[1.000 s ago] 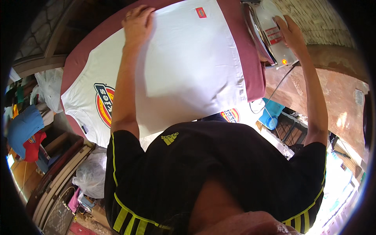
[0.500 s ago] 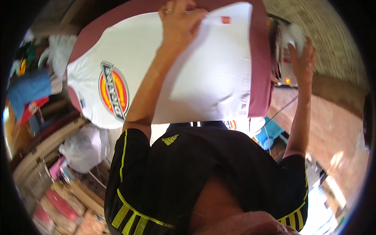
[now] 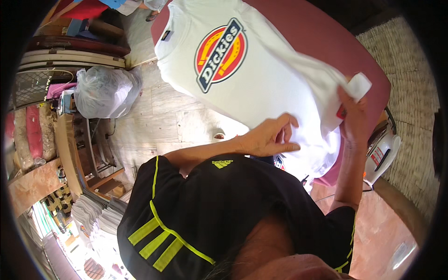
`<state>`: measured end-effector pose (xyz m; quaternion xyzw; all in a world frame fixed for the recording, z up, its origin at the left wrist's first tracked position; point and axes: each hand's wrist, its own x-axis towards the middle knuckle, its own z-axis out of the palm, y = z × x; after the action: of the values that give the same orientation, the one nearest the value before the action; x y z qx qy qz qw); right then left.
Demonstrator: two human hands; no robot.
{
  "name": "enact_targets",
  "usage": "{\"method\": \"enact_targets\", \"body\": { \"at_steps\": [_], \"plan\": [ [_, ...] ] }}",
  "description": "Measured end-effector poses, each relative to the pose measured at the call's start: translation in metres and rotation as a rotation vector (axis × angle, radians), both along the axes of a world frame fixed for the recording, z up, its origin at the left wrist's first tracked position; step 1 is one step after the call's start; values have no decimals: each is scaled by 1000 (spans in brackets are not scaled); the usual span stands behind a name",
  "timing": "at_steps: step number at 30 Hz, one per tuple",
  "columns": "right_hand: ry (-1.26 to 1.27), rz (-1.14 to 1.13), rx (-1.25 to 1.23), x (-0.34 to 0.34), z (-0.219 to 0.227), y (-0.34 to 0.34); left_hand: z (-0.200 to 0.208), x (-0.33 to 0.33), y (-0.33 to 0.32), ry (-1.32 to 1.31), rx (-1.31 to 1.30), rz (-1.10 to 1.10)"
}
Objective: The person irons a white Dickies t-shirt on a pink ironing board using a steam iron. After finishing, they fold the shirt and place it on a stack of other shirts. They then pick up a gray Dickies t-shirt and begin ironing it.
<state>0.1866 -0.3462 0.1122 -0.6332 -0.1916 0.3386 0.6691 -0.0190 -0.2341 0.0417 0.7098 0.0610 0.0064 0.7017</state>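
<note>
A white T-shirt [image 3: 280,79] with a red, yellow and dark blue emblem lies over a maroon padded ironing board [image 3: 322,28]. My right hand [image 3: 353,114] is closed on the shirt's hem beside a small red tag [image 3: 341,112], lifting that edge into folds. Over the shirt's near edge is my left hand [image 3: 270,136], its fingers curved and apart with nothing between them. To the right of the board, near my right forearm, rests a white iron [image 3: 381,156], touched by neither hand.
A stuffed clear plastic bag [image 3: 105,91] sits on the pale tiled floor [image 3: 156,112] to the left. Folded grey cloths [image 3: 95,212] are stacked at lower left. A sandalled foot [image 3: 151,17] shows at the top. A ribbed pale surface [image 3: 403,84] borders the right side.
My right hand has left the iron and taken hold of the shirt's hem. My left hand has come off the shirt's far side toward me. The view has turned, showing more floor at left.
</note>
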Motion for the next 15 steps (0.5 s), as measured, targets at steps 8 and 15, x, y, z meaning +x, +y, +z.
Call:
{"method": "enact_targets", "body": {
  "at_steps": [8,15],
  "plan": [
    [260,118,485,-67,118,68,-20,-75,2,-284,256,99],
    [5,-7,784,-110,213,117,-10,-148,67,-277,254,240]
  ]
}}
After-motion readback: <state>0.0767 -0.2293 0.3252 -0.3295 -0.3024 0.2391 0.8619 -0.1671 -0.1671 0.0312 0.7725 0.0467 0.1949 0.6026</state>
